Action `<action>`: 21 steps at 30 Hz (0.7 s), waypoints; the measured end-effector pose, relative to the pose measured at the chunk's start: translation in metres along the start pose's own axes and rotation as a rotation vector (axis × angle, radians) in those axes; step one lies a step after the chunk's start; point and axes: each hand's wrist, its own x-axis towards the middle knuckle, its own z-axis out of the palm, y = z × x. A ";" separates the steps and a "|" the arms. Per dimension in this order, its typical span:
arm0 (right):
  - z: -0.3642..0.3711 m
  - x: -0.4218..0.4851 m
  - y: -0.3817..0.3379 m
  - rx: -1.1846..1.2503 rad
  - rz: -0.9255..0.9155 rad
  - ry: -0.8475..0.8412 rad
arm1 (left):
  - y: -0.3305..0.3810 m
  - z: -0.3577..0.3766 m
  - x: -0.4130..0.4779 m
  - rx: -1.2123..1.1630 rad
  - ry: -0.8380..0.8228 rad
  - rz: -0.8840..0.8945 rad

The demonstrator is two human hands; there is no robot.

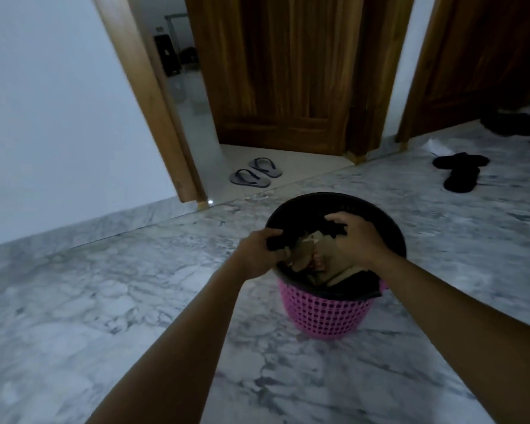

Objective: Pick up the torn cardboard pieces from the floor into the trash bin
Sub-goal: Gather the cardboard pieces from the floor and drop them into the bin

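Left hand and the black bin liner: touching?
Touching. The head view shows the left hand with fingers curled round a bunched fold of the black liner at the pink trash bin's rim.

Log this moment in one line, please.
left hand: grips black liner | right hand: grips black liner | cardboard pieces: inside trash bin
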 end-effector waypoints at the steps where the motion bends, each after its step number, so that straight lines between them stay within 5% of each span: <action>1: 0.011 -0.003 -0.014 -0.002 -0.021 -0.007 | -0.007 -0.012 -0.016 -0.018 0.037 0.002; 12: 0.249 -0.164 -0.250 -0.088 -0.538 -0.404 | -0.164 -0.179 -0.333 -0.096 0.426 -0.262; 21: 0.457 -0.343 -0.336 -0.242 -0.687 -0.839 | -0.331 -0.204 -0.597 -0.153 0.543 -0.628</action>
